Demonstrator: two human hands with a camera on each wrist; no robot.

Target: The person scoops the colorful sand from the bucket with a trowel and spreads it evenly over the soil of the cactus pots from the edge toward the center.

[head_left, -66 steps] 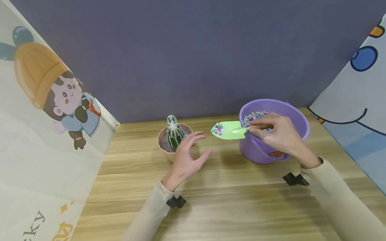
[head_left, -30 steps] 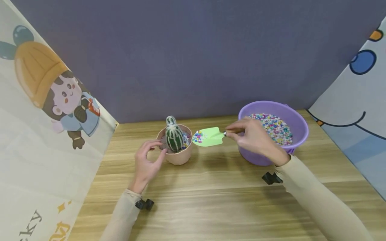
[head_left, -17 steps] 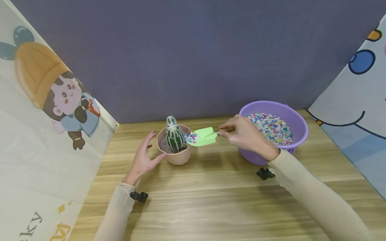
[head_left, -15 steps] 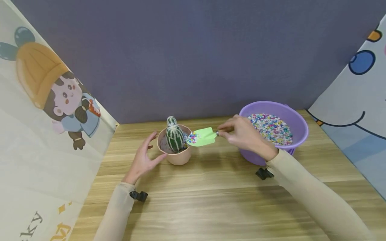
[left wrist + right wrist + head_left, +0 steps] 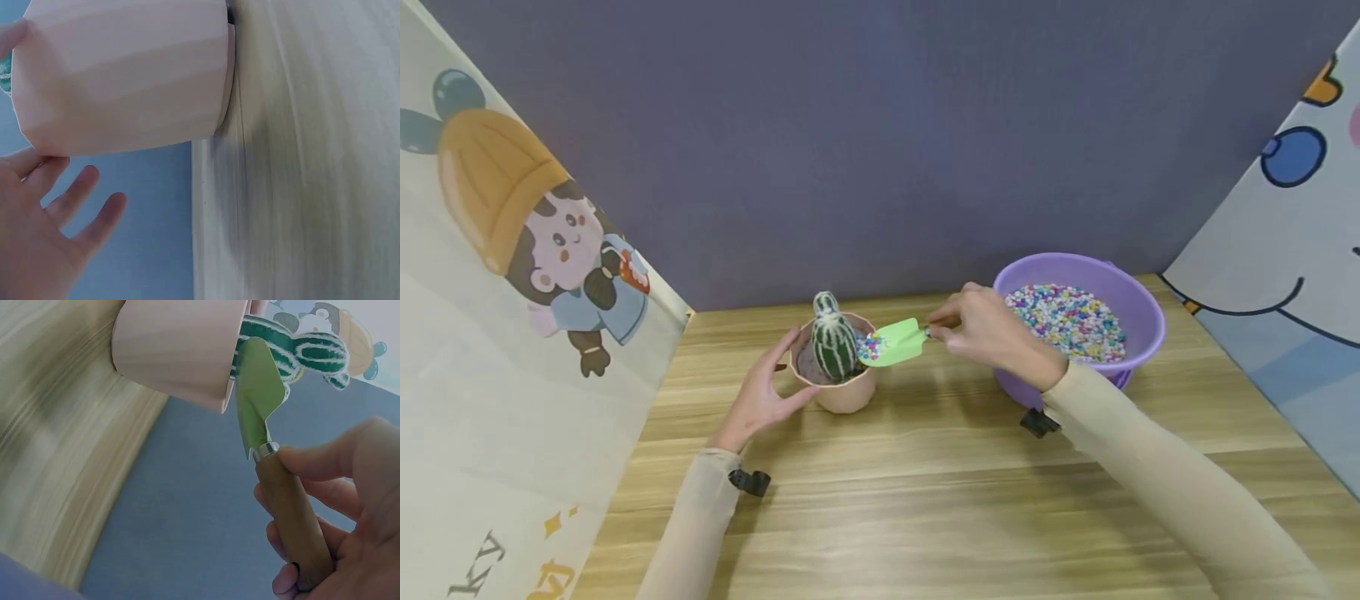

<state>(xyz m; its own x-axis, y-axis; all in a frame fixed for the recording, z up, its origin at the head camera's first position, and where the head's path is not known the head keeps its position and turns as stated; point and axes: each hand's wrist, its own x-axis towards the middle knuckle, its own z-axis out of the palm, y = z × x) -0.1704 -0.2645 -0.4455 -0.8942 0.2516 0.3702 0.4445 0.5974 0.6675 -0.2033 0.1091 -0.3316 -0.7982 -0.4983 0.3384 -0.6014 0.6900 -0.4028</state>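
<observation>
In the head view my right hand [image 5: 981,329] holds a small garden trowel with a green blade [image 5: 898,340]; the fingers curl round its wooden handle [image 5: 290,519]. Multicoloured pebbles [image 5: 872,345] lie on the blade's tip, which is over the right rim of a pale pink flowerpot [image 5: 845,398]. A striped green toy-like cactus [image 5: 833,346] stands in the pot, with greyish fill and some coloured pebbles around it. My left hand [image 5: 760,400] spans the pot's left side. Its thumb [image 5: 11,34] and index finger touch the rim on opposite sides, while the other fingers spread free.
A purple bucket [image 5: 1131,312] with many coloured pebbles [image 5: 1067,321] stands on the right of the wooden table [image 5: 917,508]. Behind runs a dark grey-blue panel [image 5: 880,150]. Cartoon-printed panels border the left [image 5: 445,400] and right [image 5: 1240,242].
The right hand has carried the loaded trowel left from the bucket to the pot's rim. My left hand has moved from in front of the pot to its left side and touches it.
</observation>
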